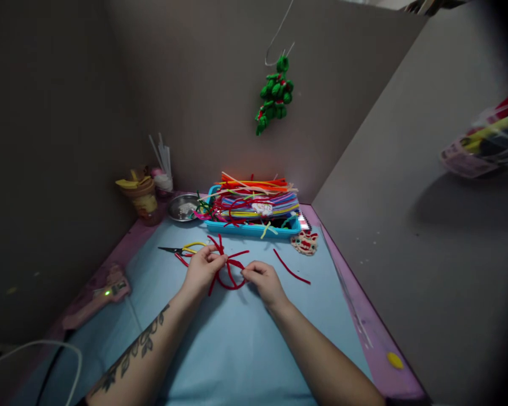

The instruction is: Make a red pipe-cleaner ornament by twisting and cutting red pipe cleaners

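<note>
Both hands are on a figure of bent red pipe cleaners (pixel 232 286), with a round loop below and several strands sticking out above and to the sides. My left hand (pixel 202 269) pinches it where the strands cross. On the other side, my right hand (pixel 263 280) is closed on a strand near the loop's right edge. Fingers hide part of the joins. A loose red pipe cleaner (pixel 292 268) lies right of my right hand. Scissors (pixel 173 250) with yellow handles lie behind my left hand, beside another red piece (pixel 180 259).
A blue tray (pixel 254 230) heaped with coloured pipe cleaners stands at the back, next to a metal bowl (pixel 182 208). A pink glue gun (pixel 113 287) is at left. A green ornament (pixel 275 93) hangs above. Grey walls enclose the table.
</note>
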`<state>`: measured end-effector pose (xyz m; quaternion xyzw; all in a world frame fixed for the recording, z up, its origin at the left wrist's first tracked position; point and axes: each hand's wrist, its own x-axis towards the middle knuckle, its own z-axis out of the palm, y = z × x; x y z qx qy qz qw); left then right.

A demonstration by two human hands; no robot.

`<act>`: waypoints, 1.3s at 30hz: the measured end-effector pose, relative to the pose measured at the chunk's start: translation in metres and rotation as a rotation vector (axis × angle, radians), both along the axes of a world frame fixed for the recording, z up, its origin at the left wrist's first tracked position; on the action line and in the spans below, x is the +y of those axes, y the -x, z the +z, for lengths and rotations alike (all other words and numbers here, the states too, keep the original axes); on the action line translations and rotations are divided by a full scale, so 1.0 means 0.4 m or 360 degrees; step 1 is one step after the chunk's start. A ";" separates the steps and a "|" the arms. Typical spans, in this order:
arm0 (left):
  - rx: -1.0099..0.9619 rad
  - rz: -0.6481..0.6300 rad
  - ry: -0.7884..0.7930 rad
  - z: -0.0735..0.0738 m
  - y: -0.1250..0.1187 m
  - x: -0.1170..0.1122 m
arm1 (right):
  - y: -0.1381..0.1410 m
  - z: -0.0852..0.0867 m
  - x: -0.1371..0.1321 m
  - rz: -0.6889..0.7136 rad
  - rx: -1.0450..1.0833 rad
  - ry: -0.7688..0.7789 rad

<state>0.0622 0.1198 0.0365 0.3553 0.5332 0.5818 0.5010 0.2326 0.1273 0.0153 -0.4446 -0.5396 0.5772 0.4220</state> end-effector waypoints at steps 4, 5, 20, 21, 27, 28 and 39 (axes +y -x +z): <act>0.0049 0.0062 -0.0042 0.010 0.001 -0.002 | 0.000 -0.001 0.001 -0.0006 0.0172 0.0149; 0.0071 0.0107 -0.0066 0.012 0.001 -0.002 | 0.004 -0.001 -0.003 0.0034 0.0234 0.0257; -0.0093 0.0225 -0.0082 0.004 -0.040 -0.012 | 0.096 -0.005 -0.071 0.0316 0.0134 0.0369; -0.0103 0.0229 -0.0083 0.005 -0.039 -0.012 | 0.098 -0.009 -0.071 0.0321 0.0111 0.0352; 0.0000 0.0183 -0.0039 0.013 -0.011 -0.005 | 0.051 -0.002 -0.034 0.0243 0.0266 0.0376; 0.0013 0.0153 -0.0036 0.014 -0.009 -0.006 | 0.038 0.005 -0.024 0.0122 0.0338 0.0342; 0.0094 -0.0507 0.0016 0.041 -0.027 -0.030 | -0.034 0.021 0.041 -0.0127 0.0258 0.0134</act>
